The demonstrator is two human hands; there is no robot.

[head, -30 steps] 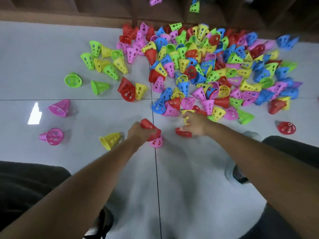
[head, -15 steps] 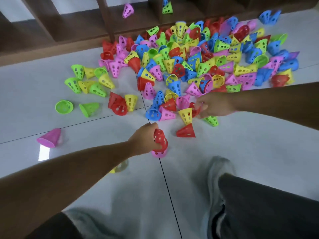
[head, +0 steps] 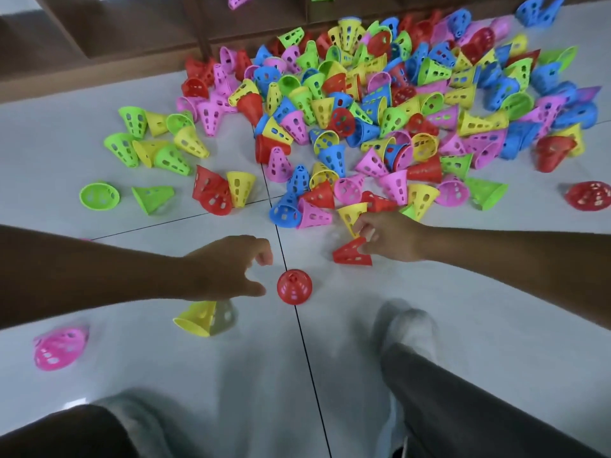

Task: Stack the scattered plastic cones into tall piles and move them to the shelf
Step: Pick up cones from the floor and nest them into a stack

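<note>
A big heap of perforated plastic cones (head: pixel 380 104) in red, yellow, green, blue and pink covers the white floor ahead. An upright red cone (head: pixel 293 287) stands alone on the tile seam, covering the pink one it was put over. My left hand (head: pixel 231 269) hovers just left of it, fingers loosely spread, holding nothing. My right hand (head: pixel 386 236) pinches the tip of a lying red cone (head: pixel 351 252) at the heap's near edge, beside a yellow cone (head: pixel 352 215). The wooden shelf (head: pixel 139 34) runs along the back.
Loose cones lie to the left: a yellow one (head: pixel 201 317) under my left wrist, a pink one (head: pixel 61 348), green ones (head: pixel 99 196). A lone red cone (head: pixel 588 195) sits at right. My shoe (head: pixel 410 328) and dark trouser legs fill the bottom.
My left hand has let go of the red cone, leaving it standing over the pink one. My right hand came down from the heap and took the lying red cone by its tip.
</note>
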